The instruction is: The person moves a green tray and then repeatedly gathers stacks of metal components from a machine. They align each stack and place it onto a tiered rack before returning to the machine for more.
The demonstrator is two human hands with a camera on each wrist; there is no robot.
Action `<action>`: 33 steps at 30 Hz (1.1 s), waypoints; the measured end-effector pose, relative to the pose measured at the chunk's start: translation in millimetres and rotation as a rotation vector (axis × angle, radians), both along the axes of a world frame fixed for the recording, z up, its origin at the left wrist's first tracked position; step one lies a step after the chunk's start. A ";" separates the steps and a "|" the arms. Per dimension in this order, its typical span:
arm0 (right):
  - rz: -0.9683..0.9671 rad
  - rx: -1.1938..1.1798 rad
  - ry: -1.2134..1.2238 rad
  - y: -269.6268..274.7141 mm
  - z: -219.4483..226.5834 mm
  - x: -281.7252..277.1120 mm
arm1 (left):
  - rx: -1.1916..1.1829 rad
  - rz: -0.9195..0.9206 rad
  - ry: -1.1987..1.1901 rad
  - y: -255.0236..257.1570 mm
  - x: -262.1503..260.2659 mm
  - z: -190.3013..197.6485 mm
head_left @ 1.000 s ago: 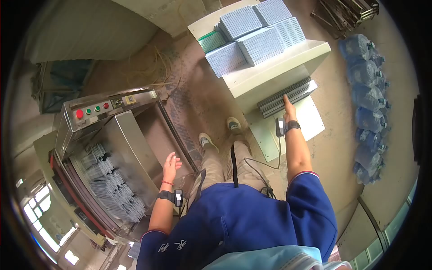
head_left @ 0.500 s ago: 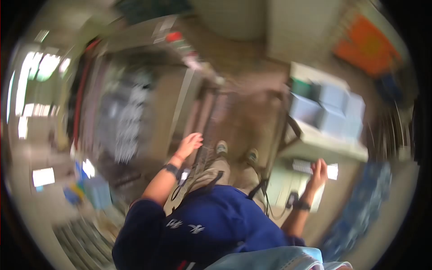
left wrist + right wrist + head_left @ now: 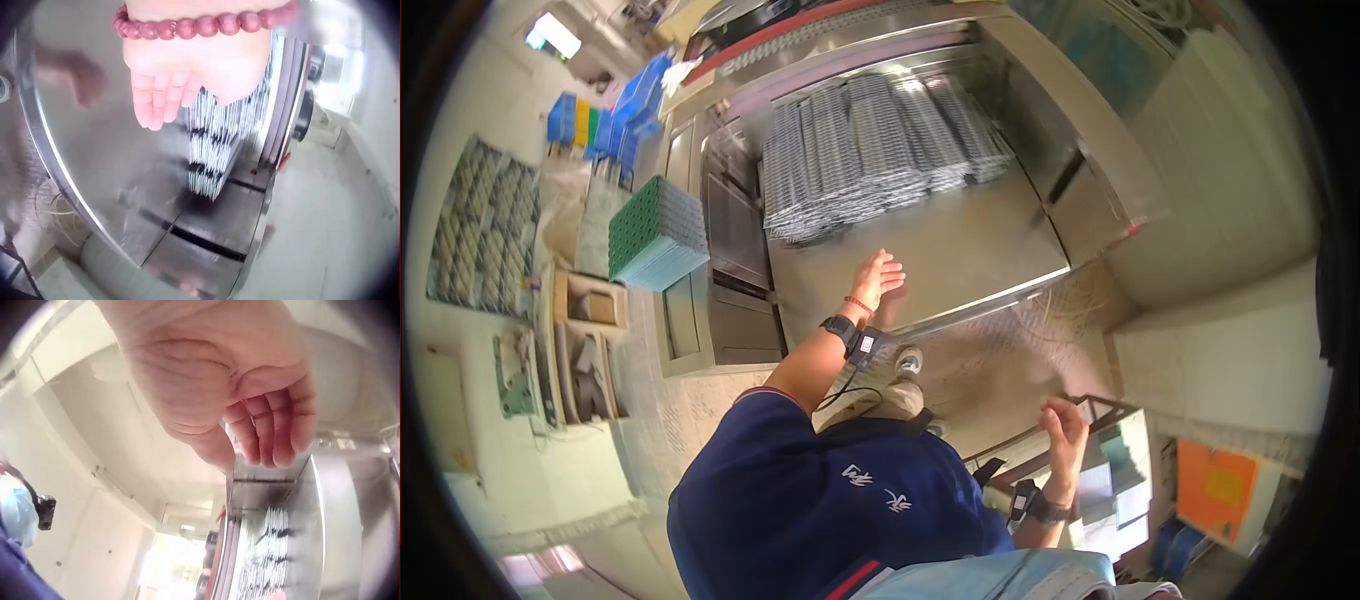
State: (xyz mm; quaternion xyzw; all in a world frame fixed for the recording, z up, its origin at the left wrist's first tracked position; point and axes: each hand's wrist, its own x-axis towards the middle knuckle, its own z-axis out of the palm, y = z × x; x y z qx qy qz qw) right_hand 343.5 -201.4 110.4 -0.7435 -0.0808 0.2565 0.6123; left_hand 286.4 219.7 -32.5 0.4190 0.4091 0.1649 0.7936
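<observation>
Near front edge of steel worktop [image 3: 960, 245]: left hand [image 3: 877, 276], fingers straight-ish, empty. Grey strips [image 3: 878, 150] piled toward back edge. Right hand [image 3: 1065, 437] loosely curled, empty too. Shirt [image 3: 820, 515]: 永利, looks like.

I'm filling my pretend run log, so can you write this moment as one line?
Left hand: empty, above metal panel | Right hand: empty, loosely curled | Grey stacks: untouched
</observation>
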 end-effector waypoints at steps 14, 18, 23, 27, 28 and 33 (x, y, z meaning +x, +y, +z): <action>0.512 -0.317 -0.187 358.9 -42.3 155.4 | -0.244 0.072 0.122 59.8 -14.5 -49.1; 0.486 -0.526 -0.481 438.6 -73.2 182.1 | -0.229 0.085 0.119 58.4 -15.4 -52.8; 0.543 -0.798 -0.462 486.1 -72.6 164.6 | -0.266 0.140 0.087 52.9 -21.0 -57.3; 0.474 -0.752 -0.351 497.8 -76.8 152.8 | -0.261 0.202 0.085 51.8 -16.7 -48.7; 0.469 -0.703 -0.332 497.0 -74.6 153.0 | -0.246 0.208 0.111 51.4 -15.2 -45.9; 0.576 -0.609 -0.246 492.9 -81.3 172.3 | -0.217 0.236 0.153 49.3 -9.8 -47.1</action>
